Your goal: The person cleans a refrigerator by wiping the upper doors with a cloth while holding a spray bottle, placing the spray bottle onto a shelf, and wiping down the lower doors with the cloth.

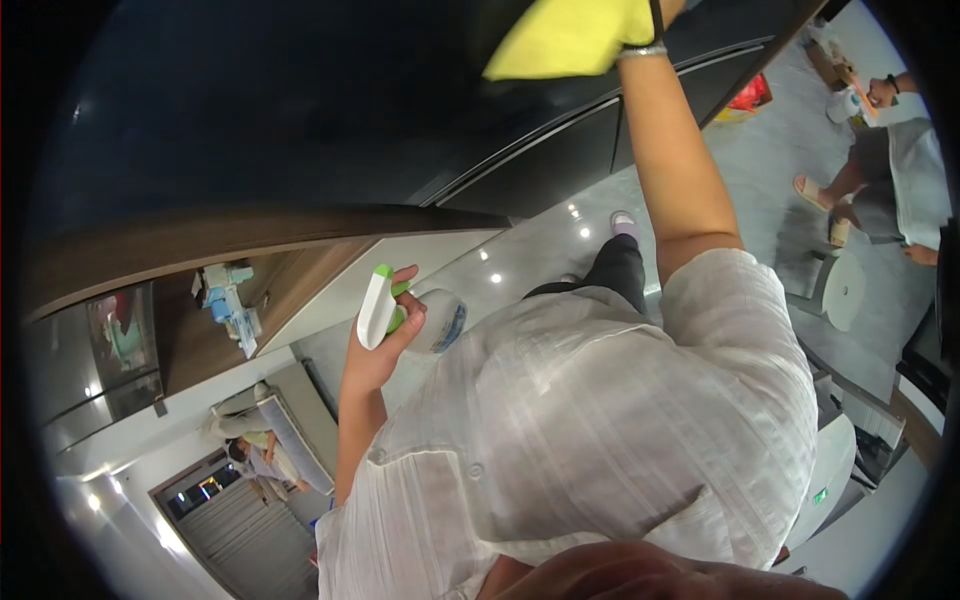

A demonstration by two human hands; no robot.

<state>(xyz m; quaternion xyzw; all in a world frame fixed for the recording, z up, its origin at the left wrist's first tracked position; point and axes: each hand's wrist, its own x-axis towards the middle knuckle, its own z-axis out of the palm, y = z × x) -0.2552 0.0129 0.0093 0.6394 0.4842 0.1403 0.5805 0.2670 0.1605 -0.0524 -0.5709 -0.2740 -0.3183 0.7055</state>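
My left hand is closed around the neck of a spray bottle, with fingers at its white and green trigger head. The bottle has a clear body with a blue label and is held close to my shirt. My right arm reaches up to a large dark glossy panel. At its end is a yellow cloth, slightly blurred, against or just before the panel. The cloth and the frame's top edge hide most of my right hand; the wrist wears a bracelet and a dark band.
Below the panel runs a wooden ledge, with blue and white packets in a niche. At right, another person stands by a round white stool. Someone sits near a sofa at lower left. A red bag lies on the floor.
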